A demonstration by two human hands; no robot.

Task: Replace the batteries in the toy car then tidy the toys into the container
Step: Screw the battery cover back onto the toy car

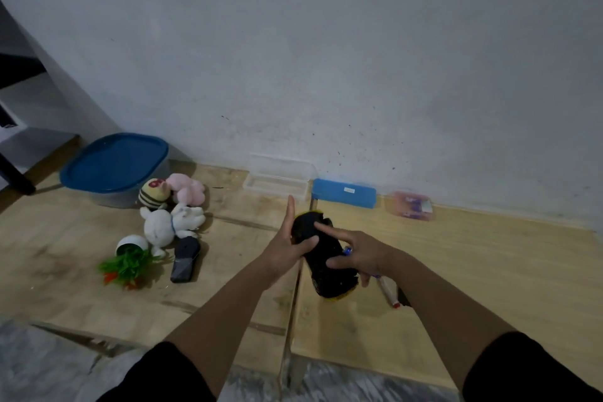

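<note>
A dark, yellow-edged plastic toy car (321,258) lies underside up between both hands, over the seam of the pale wooden bench (473,271). The left hand (287,246) braces its left flank: the thumb is hooked across the dark underside while the fingers (289,212) stretch straight and flat, pointing away, so this hand is mostly open and only pins the car with the thumb. The right hand (355,256) lies over the car's right side, its index finger pressed on the front of the underside and its thumb on the middle; the other fingers curl loosely around a thin pen-like tool with a red tip (388,290).

To the left lie a white plush rabbit (163,227), a pink plush toy (187,189), a striped plush toy (153,193), a tipped white pot of green plastic plant (130,258) and a dark flat panel (185,259). Behind them stands a clear container with a blue lid (114,166).
</note>
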